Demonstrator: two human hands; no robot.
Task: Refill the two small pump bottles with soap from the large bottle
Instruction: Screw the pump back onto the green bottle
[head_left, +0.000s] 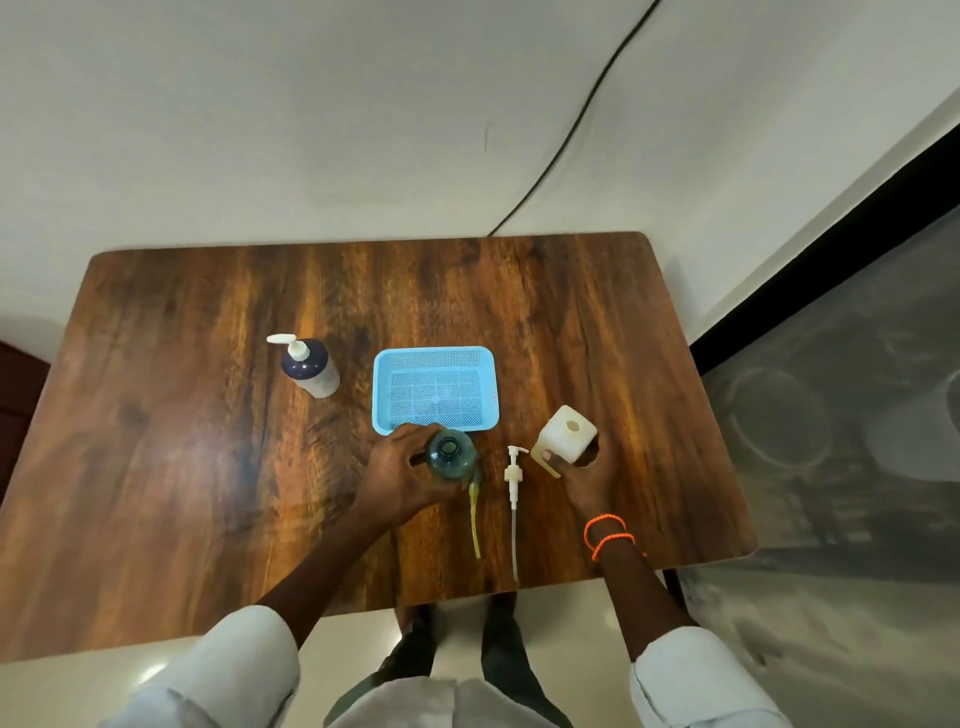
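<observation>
Wooden desk (208, 415), near edge: two removed pumps (513, 480) lay between the hands. Left hand (400, 475) grasped the open teal bottle (451, 453); right hand (584, 480) gripped the large white bottle (566, 434). Any pour could overshoot that narrow mouth and spill. Farther left, the dark pump bottle (310, 366) stood capped.

wooden table (208, 467) carries blue basket (435, 389), three bottles, two loose pumps

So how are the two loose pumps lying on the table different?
The white pump has a clear tube and lies apart from both hands. The yellowish pump has a yellow-green tube, its head hidden beside the teal bottle in the left hand. Both lie on the table, tubes pointing toward the person.
</observation>
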